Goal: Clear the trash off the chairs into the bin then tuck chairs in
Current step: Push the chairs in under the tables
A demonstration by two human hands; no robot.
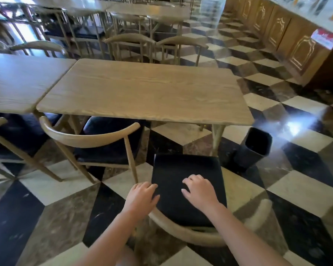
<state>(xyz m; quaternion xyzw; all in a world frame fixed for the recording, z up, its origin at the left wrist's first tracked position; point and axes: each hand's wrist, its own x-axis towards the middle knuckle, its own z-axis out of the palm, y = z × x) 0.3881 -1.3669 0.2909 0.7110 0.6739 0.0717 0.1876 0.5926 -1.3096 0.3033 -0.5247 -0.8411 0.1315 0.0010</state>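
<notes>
A wooden chair with a black seat cushion (185,167) stands pulled out in front of the light wooden table (146,89), its curved backrest (181,230) nearest me. My left hand (141,196) rests on the cushion's left edge, fingers curled over it. My right hand (200,191) lies on the cushion with fingers spread. I see no trash on this seat. A black bin (255,148) stands on the floor right of the chair, beside the table leg. A second chair (96,139) to the left is partly under the table.
Another table (17,81) adjoins on the left with a chair (0,135) below it. More tables and chairs fill the background. A wooden counter (288,41) runs along the right. The floor is checkered tile.
</notes>
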